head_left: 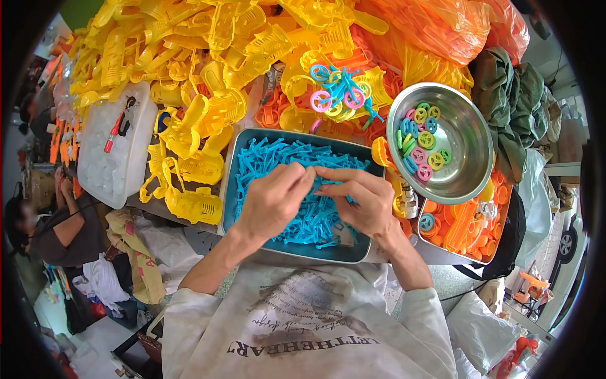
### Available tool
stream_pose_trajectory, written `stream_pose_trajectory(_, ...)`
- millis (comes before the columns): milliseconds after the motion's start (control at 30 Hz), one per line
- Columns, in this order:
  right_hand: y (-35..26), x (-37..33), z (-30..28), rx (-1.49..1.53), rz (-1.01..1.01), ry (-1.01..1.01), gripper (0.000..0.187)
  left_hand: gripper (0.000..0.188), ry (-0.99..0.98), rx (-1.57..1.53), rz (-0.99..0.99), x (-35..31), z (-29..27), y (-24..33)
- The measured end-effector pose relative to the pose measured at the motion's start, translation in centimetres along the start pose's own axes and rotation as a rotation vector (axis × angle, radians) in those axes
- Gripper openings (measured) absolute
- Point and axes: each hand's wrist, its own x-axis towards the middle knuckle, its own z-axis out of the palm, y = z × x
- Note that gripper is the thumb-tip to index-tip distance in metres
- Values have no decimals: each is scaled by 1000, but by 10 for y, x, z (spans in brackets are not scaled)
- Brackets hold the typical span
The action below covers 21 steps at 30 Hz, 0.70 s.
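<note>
My left hand (273, 197) and my right hand (361, 201) meet above a metal tray (231, 170) filled with thin blue plastic sticks (268, 155). Thumb and fingertips of both hands are pinched together, almost touching at the middle. Anything between them is too small or hidden to make out. To the right of the tray, a steel bowl (485, 129) contains several small plastic wheels (427, 140) in pink, green, yellow and blue. Beyond the tray lies a cluster of blue sticks with coloured wheels (344, 91) on them.
Yellow plastic shells (208, 114) are heaped at the back and left. A white tub (117, 170) carries a red-handled tool (113, 136). Orange parts (464, 230) fill a tray below the bowl. Orange bags (435, 28) stand at the back right. Another person (69, 227) sits at far left.
</note>
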Motion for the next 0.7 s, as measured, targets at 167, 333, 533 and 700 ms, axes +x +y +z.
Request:
stream_pose_trajectory(167, -20, 12, 10, 159, 224, 109, 28, 31, 78, -118, -136, -6, -6, 1)
stream_pose_trajectory(333, -18, 4, 5, 284, 420, 13, 30, 33, 99, -260, -310, -9, -9, 16)
stream_pose_trajectory(533, -15, 1, 2, 272, 351, -4, 27, 35, 192, -684, -568, -8, -6, 23)
stream_pose_trajectory(700, -21, 11, -1, 277, 400, -58, 25, 35, 208, -638, -530, -3, -7, 19)
